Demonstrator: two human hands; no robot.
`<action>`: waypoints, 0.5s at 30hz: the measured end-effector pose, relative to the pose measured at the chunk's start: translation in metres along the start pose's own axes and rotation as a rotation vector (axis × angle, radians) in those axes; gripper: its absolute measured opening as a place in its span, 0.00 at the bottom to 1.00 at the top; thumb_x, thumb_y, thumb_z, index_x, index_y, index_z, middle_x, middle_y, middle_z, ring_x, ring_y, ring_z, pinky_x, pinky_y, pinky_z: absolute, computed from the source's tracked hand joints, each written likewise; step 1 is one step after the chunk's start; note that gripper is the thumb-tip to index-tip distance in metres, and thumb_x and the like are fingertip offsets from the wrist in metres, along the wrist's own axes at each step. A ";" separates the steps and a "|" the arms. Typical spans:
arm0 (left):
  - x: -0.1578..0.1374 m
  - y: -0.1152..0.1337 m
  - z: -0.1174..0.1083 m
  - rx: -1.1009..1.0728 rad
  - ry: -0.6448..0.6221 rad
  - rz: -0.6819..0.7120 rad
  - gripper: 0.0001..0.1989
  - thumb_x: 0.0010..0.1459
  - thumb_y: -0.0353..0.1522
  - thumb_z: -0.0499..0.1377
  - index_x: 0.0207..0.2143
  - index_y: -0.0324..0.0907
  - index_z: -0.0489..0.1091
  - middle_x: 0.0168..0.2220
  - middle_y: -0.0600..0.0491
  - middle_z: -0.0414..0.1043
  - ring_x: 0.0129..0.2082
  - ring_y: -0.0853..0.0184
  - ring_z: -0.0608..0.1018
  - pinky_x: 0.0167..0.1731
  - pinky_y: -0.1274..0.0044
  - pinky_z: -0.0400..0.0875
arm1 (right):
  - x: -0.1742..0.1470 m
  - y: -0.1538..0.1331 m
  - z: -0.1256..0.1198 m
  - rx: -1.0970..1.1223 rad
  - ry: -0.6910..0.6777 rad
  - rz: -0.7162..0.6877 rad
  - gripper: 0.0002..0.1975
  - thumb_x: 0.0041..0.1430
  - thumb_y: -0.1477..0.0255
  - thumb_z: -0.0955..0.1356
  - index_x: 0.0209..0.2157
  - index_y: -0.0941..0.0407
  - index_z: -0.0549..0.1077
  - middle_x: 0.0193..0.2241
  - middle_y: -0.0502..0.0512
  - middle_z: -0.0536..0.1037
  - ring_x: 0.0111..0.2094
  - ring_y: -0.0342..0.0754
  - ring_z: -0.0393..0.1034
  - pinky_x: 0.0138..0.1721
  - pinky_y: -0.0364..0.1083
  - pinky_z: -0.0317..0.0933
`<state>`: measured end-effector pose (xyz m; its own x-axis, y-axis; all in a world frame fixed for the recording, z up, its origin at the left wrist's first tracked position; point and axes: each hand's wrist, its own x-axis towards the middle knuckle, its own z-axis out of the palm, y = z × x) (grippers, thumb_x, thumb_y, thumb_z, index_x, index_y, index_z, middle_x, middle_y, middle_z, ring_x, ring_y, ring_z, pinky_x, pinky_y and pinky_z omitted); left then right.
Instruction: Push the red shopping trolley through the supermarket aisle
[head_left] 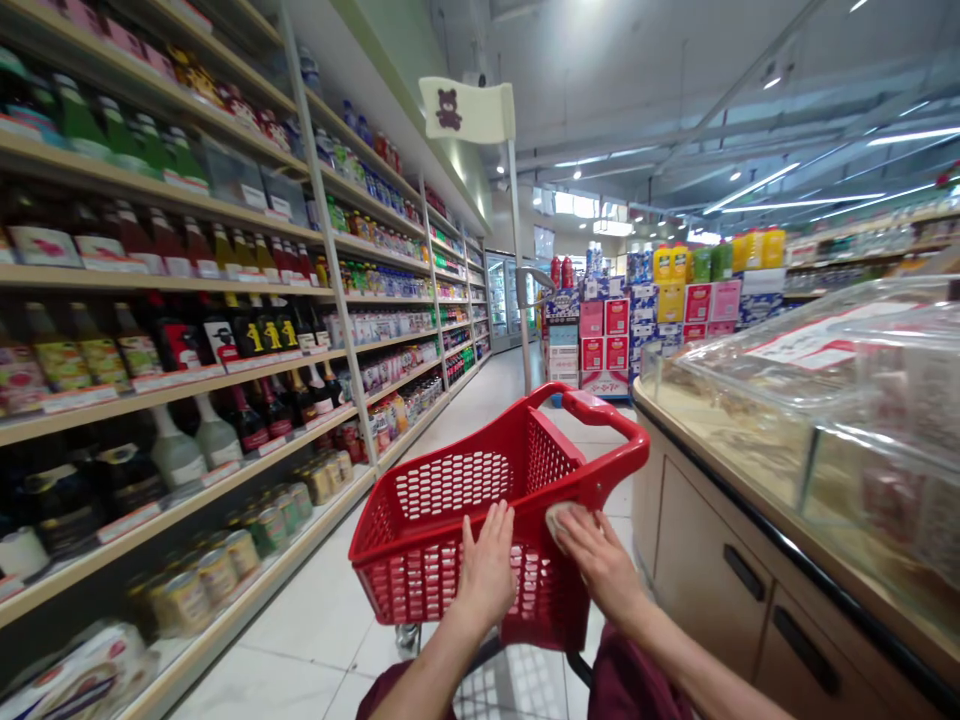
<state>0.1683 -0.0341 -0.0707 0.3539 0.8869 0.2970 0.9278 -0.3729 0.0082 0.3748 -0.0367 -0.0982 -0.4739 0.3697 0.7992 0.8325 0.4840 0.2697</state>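
While the maroon clothing [637, 680] of the wearer's legs fills the lower edge, both bare forearms reach fwd to a red shopping cart [551, 590], standing directly in front, approx. centre, on white floor tiles [315, 670].

L hand [487, 575]: laid on the near side of the basket, palm toward the plastic, fingertips at the top rim. Outermost finger spread away from the rest; the others lie close together — nothing seen in its grasp.

R hand [604, 565]: on the solid panel nr. the handle end, w/ a pale cloth [553, 517] held under it against the red plastic. Fingers nearly straight, close together, pressed over the cloth; thumb hidden, so cannot tell if it pinches.

Cart body: perforated walls, thick looped handle [637, 450] at the R end. A grey pole [515, 240] rises beyond it, topped by a cream flag [480, 112] w/ a dark bear print.

L side: long shelving unit [187, 375] — cans [241, 553] on the low tier, bottles [161, 455] above, running back along the aisle. R side: wood-fronted counter [690, 520], dark pulls, clear covers [840, 345] over packaged goods.

Further back: stacked cartons [604, 350], mostly red, pink and blue-white, w/ yellow jugs [669, 263] on top. Far end: glass-doored cabinets [506, 290]. Overhead: strip lights [754, 188], lit.
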 end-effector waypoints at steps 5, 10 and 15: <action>0.001 -0.002 0.004 0.001 0.000 0.003 0.39 0.40 0.25 0.45 0.59 0.40 0.42 0.62 0.55 0.39 0.61 0.67 0.44 0.57 0.58 0.37 | 0.014 0.034 -0.021 -0.049 0.071 0.130 0.20 0.54 0.83 0.56 0.45 0.56 0.68 0.49 0.54 0.68 0.54 0.48 0.56 0.54 0.52 0.44; 0.001 0.001 0.006 0.019 -0.001 -0.020 0.39 0.40 0.25 0.44 0.58 0.39 0.43 0.62 0.54 0.38 0.61 0.67 0.43 0.57 0.58 0.36 | 0.054 0.090 -0.047 -0.208 0.136 0.524 0.18 0.54 0.80 0.57 0.44 0.58 0.69 0.49 0.60 0.68 0.52 0.52 0.58 0.51 0.55 0.47; 0.002 -0.001 0.008 0.023 0.001 -0.024 0.39 0.39 0.25 0.44 0.58 0.39 0.43 0.62 0.54 0.38 0.61 0.67 0.43 0.57 0.58 0.36 | 0.056 0.056 -0.026 -0.085 -0.027 0.237 0.20 0.51 0.82 0.57 0.42 0.53 0.71 0.47 0.53 0.70 0.50 0.48 0.60 0.52 0.51 0.45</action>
<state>0.1692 -0.0301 -0.0777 0.3309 0.8953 0.2982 0.9387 -0.3448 -0.0063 0.4026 -0.0097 -0.0244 -0.2690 0.4867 0.8311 0.9420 0.3127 0.1217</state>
